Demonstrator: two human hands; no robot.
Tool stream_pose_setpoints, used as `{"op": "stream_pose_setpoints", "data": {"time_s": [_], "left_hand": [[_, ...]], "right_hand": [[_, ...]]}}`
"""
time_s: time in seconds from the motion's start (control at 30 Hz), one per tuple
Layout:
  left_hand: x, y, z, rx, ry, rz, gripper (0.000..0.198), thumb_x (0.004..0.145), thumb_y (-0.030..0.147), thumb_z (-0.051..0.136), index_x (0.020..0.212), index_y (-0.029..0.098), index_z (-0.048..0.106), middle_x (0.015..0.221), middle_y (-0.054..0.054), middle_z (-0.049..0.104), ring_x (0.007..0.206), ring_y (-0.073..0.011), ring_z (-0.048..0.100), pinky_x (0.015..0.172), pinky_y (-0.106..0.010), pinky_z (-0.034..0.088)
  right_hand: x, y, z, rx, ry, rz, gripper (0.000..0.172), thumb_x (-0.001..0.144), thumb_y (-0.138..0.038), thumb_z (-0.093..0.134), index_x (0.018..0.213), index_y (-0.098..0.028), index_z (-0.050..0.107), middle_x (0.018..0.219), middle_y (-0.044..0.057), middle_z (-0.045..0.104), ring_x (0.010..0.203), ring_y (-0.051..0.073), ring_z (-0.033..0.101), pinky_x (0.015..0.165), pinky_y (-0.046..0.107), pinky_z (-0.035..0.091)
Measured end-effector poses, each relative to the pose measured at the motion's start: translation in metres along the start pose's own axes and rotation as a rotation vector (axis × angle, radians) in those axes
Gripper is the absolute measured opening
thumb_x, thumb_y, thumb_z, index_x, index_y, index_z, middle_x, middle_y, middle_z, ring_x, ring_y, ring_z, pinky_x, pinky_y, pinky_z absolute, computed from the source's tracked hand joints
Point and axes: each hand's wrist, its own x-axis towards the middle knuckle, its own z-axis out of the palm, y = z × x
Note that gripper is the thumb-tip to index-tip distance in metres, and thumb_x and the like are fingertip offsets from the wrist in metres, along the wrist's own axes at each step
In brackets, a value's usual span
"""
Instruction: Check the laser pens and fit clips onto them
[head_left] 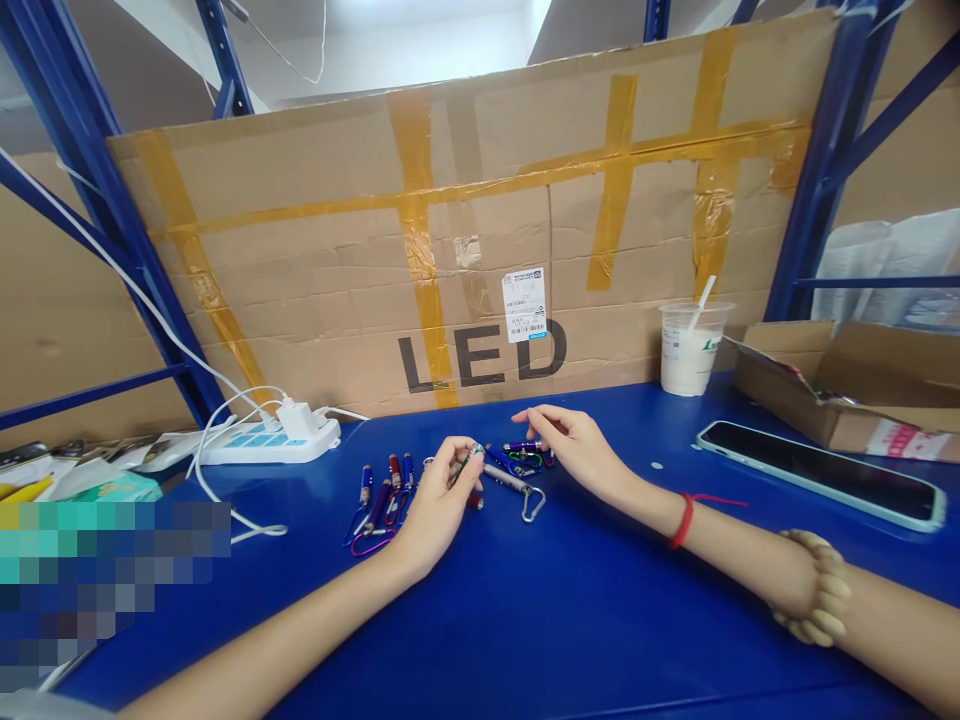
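Observation:
My left hand (439,505) is closed around a small green keychain flashlight (475,452), its end showing at the fingertips. My right hand (577,448) hovers with fingers partly stretched over a purple keychain flashlight (519,447); nothing shows gripped in it. Between the hands lies a silver keychain flashlight (504,478) with a carabiner clip (533,505). Left of my left hand are several more, among them a blue flashlight (366,484) and a red one (394,470), with coloured clips. A red end (477,503) pokes out beside my left hand, its rest hidden.
A white power strip (262,442) with cables sits at the left on the blue tabletop (510,620). At the right are a phone (817,472), a drink cup (690,355) and an open cardboard box (862,390). A taped cardboard sheet (322,290) stands behind.

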Motion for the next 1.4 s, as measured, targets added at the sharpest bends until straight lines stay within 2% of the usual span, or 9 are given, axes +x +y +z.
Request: {"op": "stream_pose_setpoints", "data": {"time_s": [0.1, 0.23, 0.43, 0.67, 0.83, 0.97, 1.13, 1.23, 1.4], "left_hand": [[-0.001, 0.003, 0.0, 0.067, -0.003, 0.026, 0.028, 0.082, 0.045, 0.047, 0.091, 0.02, 0.051, 0.081, -0.001, 0.049, 0.074, -0.014, 0.049, 0.061, -0.024, 0.045], [-0.004, 0.008, 0.002, 0.325, -0.056, 0.151, 0.02, 0.081, 0.036, 0.053, 0.088, 0.02, 0.063, 0.084, -0.003, 0.057, 0.077, -0.016, 0.051, 0.071, -0.028, 0.04], [-0.007, 0.006, 0.005, 0.556, -0.208, 0.281, 0.013, 0.077, 0.03, 0.061, 0.087, 0.026, 0.069, 0.093, -0.002, 0.065, 0.089, -0.0207, 0.051, 0.085, -0.036, 0.033], [-0.006, 0.008, 0.003, 0.623, -0.122, 0.183, 0.019, 0.075, 0.021, 0.061, 0.091, 0.026, 0.068, 0.083, -0.002, 0.06, 0.085, -0.0201, 0.05, 0.079, -0.034, 0.036], [-0.005, 0.011, 0.002, 0.474, 0.03, 0.121, 0.014, 0.079, 0.024, 0.052, 0.088, 0.02, 0.063, 0.08, -0.002, 0.058, 0.079, -0.0177, 0.051, 0.073, -0.03, 0.038], [-0.003, 0.006, 0.001, 0.362, 0.067, 0.051, 0.015, 0.08, 0.028, 0.049, 0.088, 0.018, 0.058, 0.076, -0.001, 0.055, 0.073, -0.0151, 0.049, 0.065, -0.026, 0.039], [-0.003, 0.005, 0.002, 0.268, 0.082, 0.032, 0.022, 0.081, 0.037, 0.049, 0.094, 0.02, 0.054, 0.076, 0.0, 0.052, 0.07, -0.0133, 0.048, 0.063, -0.024, 0.038], [-0.004, 0.005, 0.002, 0.23, 0.094, 0.031, 0.028, 0.08, 0.043, 0.05, 0.098, 0.021, 0.052, 0.078, 0.001, 0.052, 0.07, -0.0129, 0.048, 0.063, -0.023, 0.037], [-0.003, 0.005, 0.001, 0.258, 0.066, 0.079, 0.032, 0.08, 0.047, 0.048, 0.068, 0.018, 0.049, 0.068, 0.003, 0.046, 0.066, -0.0119, 0.043, 0.061, -0.023, 0.034]], "right_hand": [[0.003, 0.011, -0.003, -0.207, -0.059, -0.008, 0.026, 0.084, -0.032, 0.046, 0.095, -0.02, 0.066, 0.078, 0.002, 0.063, 0.063, 0.013, 0.055, 0.058, 0.025, 0.043], [0.005, 0.023, -0.007, -0.495, -0.197, -0.087, 0.021, 0.082, -0.029, 0.051, 0.094, -0.026, 0.067, 0.088, 0.001, 0.064, 0.07, 0.014, 0.057, 0.06, 0.026, 0.042], [0.008, 0.026, -0.008, -0.494, -0.257, -0.086, 0.023, 0.082, -0.033, 0.052, 0.098, -0.026, 0.067, 0.091, 0.001, 0.069, 0.071, 0.015, 0.06, 0.06, 0.026, 0.045], [0.009, 0.025, -0.006, -0.325, -0.33, -0.009, 0.026, 0.077, -0.029, 0.058, 0.097, -0.016, 0.068, 0.082, 0.005, 0.071, 0.073, 0.017, 0.064, 0.067, 0.028, 0.049], [0.009, 0.025, -0.004, -0.241, -0.324, 0.077, 0.026, 0.071, -0.024, 0.06, 0.093, -0.011, 0.068, 0.078, 0.008, 0.071, 0.072, 0.018, 0.066, 0.067, 0.027, 0.05], [0.007, 0.025, -0.003, -0.254, -0.291, 0.081, 0.018, 0.072, -0.022, 0.058, 0.083, -0.014, 0.07, 0.071, 0.005, 0.07, 0.066, 0.017, 0.064, 0.061, 0.026, 0.048], [0.004, 0.014, -0.003, -0.323, -0.13, -0.084, 0.02, 0.078, -0.029, 0.055, 0.078, -0.017, 0.072, 0.077, 0.004, 0.07, 0.064, 0.016, 0.06, 0.058, 0.025, 0.044], [-0.002, 0.001, 0.0, -0.263, -0.082, -0.17, 0.024, 0.083, -0.031, 0.05, 0.084, -0.02, 0.072, 0.074, 0.001, 0.071, 0.06, 0.015, 0.061, 0.056, 0.024, 0.044], [-0.017, -0.017, 0.008, -0.349, -0.144, -0.424, 0.023, 0.086, -0.028, 0.051, 0.098, -0.025, 0.07, 0.081, 0.001, 0.072, 0.067, 0.015, 0.065, 0.059, 0.022, 0.044]]}}
